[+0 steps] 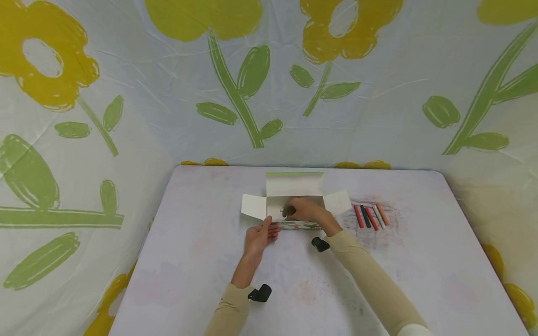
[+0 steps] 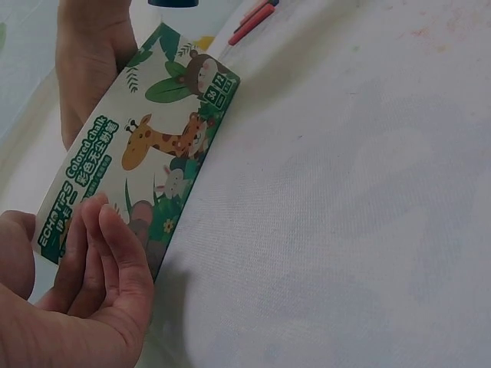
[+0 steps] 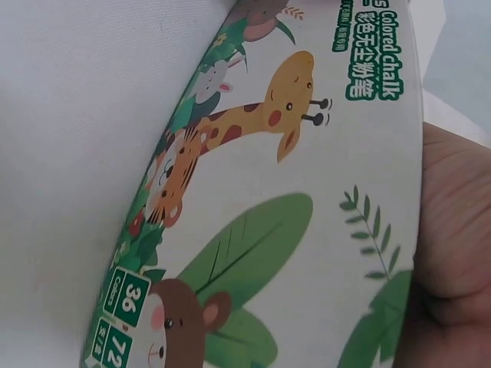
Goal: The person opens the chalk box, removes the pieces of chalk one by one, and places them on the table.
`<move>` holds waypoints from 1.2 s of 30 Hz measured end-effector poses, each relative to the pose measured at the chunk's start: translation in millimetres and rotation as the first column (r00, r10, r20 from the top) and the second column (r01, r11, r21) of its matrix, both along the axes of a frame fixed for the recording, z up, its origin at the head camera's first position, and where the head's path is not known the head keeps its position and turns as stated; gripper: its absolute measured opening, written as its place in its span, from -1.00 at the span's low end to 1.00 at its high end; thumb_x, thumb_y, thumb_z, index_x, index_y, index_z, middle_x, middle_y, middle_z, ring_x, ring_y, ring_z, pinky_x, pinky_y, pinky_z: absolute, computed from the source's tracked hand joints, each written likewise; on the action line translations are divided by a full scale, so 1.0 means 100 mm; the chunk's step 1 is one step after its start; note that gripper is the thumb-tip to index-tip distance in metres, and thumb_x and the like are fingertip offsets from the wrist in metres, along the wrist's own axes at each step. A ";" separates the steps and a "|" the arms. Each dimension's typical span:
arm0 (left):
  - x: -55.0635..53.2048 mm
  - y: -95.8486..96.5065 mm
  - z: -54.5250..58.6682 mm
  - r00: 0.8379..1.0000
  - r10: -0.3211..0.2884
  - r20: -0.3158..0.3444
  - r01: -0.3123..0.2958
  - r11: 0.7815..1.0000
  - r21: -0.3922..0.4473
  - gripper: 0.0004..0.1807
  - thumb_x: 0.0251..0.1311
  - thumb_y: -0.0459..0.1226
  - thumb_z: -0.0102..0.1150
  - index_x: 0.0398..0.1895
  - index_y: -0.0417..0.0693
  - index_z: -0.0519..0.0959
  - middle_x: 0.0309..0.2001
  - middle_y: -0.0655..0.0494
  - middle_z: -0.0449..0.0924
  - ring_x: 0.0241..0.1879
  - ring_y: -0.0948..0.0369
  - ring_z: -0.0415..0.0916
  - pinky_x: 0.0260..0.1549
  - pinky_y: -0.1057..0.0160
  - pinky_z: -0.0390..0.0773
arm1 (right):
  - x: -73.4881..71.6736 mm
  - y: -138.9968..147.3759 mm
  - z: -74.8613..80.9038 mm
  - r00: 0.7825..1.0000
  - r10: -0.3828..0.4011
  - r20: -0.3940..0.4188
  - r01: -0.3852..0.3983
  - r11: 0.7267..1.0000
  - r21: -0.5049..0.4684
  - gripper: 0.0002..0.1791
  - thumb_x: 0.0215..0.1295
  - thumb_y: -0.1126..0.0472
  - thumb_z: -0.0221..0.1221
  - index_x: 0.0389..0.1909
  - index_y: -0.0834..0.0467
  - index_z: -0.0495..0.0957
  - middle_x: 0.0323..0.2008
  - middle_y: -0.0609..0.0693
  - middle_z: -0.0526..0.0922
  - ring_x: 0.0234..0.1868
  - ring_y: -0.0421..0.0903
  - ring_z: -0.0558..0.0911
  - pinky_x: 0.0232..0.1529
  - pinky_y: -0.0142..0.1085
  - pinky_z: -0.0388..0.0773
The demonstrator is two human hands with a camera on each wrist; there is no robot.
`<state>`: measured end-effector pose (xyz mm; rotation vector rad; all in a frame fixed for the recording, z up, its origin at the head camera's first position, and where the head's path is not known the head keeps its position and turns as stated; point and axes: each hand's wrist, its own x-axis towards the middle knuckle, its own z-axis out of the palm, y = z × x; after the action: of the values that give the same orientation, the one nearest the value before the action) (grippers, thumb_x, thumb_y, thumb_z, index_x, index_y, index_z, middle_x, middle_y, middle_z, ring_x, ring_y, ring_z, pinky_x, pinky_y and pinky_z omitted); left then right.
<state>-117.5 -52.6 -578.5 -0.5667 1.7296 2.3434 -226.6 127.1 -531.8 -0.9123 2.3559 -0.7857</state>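
Observation:
A cardboard box of colored chalk (image 1: pixel 294 184), printed with a giraffe and other animals, stands with its lid raised and side flaps spread. My left hand (image 1: pixel 257 239) grips its front left corner, thumb at the rim. In the left wrist view, the fingers (image 2: pixel 123 253) lie against the printed front of the chalk box (image 2: pixel 165 84). My right hand (image 1: pixel 303 209) reaches down into the box, fingers bent downward; I cannot tell what they hold. In the right wrist view the box front (image 3: pixel 253 169) hides those fingers, leaving part of the hand (image 3: pixel 453 230) showing.
Several chalk sticks (image 1: pixel 371 216), red, black, white and orange, lie right of the box on a smudged patch of the white-covered table (image 1: pixel 189 261). Flower-printed cloth (image 1: pixel 168 93) hangs behind and at both sides. A black wrist camera (image 1: pixel 320 244) is on each arm.

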 end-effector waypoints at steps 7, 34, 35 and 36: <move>0.01 0.05 0.01 1.000 0.014 0.007 -0.014 1.000 -0.001 -0.40 0.51 -0.07 0.14 -0.09 -0.63 0.63 -0.16 -0.40 0.71 -0.41 0.25 0.66 -0.27 0.28 0.71 | 0.00 0.00 0.00 1.000 0.015 0.013 -0.015 1.000 -0.006 -0.83 0.35 0.45 0.29 -0.08 0.40 0.66 -0.15 0.20 0.72 -0.12 0.05 0.70 -0.03 -0.20 0.67; 0.00 0.01 0.00 1.000 0.005 0.017 -0.005 1.000 -0.004 -0.41 0.51 -0.05 0.15 -0.09 -0.59 0.64 -0.24 -0.24 0.76 -0.42 0.28 0.65 -0.31 0.32 0.70 | 0.06 0.51 0.34 0.993 -0.050 -0.105 0.034 0.988 -0.148 -0.79 0.39 0.38 0.28 -0.02 0.38 0.62 -0.23 0.10 0.70 -0.18 -0.01 0.67 -0.14 -0.15 0.66; 0.00 0.01 0.00 1.000 0.005 0.019 -0.005 1.000 -0.006 -0.42 0.50 -0.05 0.17 -0.10 -0.58 0.65 -0.24 -0.22 0.76 -0.42 0.28 0.65 -0.31 0.33 0.69 | 0.06 0.54 0.35 0.993 -0.056 -0.109 0.039 0.988 -0.150 -0.78 0.39 0.38 0.28 -0.01 0.39 0.61 -0.22 0.11 0.70 -0.17 0.02 0.68 -0.13 -0.14 0.67; 0.00 0.01 -0.01 1.000 0.003 0.020 -0.002 1.000 -0.008 -0.41 0.49 -0.04 0.18 -0.10 -0.57 0.65 -0.25 -0.21 0.76 -0.42 0.28 0.65 -0.31 0.34 0.69 | 0.06 0.57 0.36 0.992 -0.063 -0.111 0.046 0.987 -0.153 -0.78 0.39 0.39 0.28 -0.01 0.39 0.61 -0.21 0.12 0.70 -0.16 0.04 0.68 -0.12 -0.12 0.67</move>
<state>-117.6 -51.7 -579.3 -0.5915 1.7312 2.3259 -220.4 183.7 -495.5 -0.9823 2.4579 -0.9671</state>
